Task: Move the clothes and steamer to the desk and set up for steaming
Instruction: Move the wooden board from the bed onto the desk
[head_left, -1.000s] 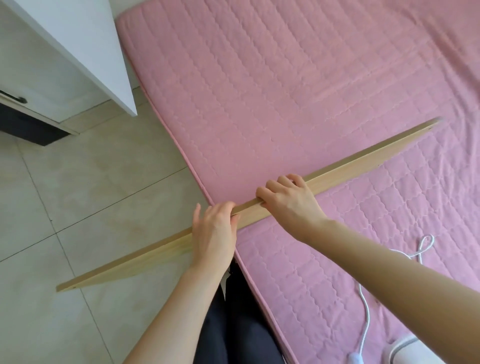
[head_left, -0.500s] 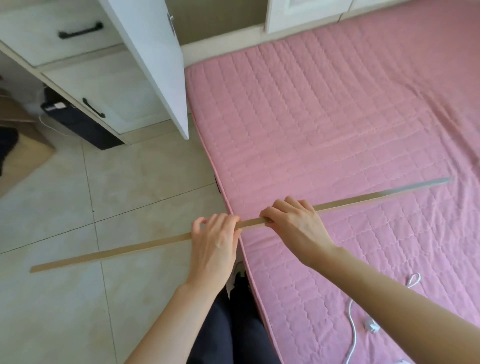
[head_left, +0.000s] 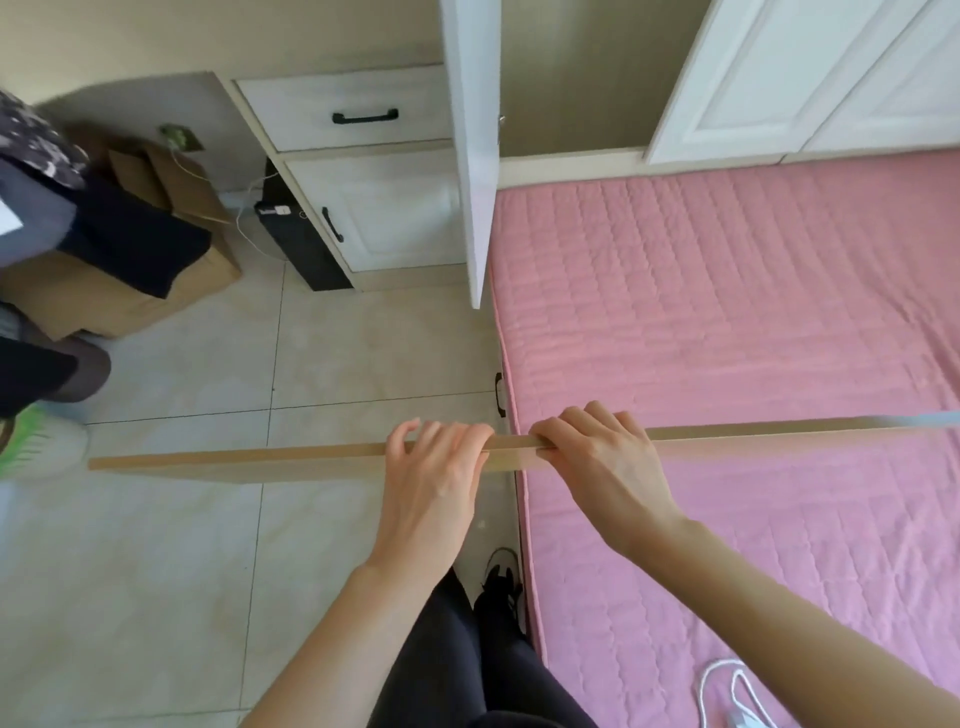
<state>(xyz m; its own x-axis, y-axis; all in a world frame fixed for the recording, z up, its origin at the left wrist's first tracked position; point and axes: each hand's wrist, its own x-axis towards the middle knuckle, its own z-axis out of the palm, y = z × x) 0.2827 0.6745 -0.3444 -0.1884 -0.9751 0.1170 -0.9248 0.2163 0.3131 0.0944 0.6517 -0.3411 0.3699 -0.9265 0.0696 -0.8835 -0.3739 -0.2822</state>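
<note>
We grip the wooden board (head_left: 234, 462) edge-on, left hand (head_left: 436, 467) and right hand (head_left: 592, 457) both curled over its top edge near mid-length. Its long axis runs left-right: left end over floor tiles, right end over pink mattress (head_left: 727, 312). Steamer unseen; white cord (head_left: 722, 686) lies on mattress, lower right.

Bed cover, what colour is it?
The bed cover is pink and quilted, best seen in the head view.

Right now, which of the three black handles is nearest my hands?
The black handle on the bed's side edge, just beyond the wooden board you hold. The drawer handle and the cupboard door handle sit farther off on the white unit.
</note>
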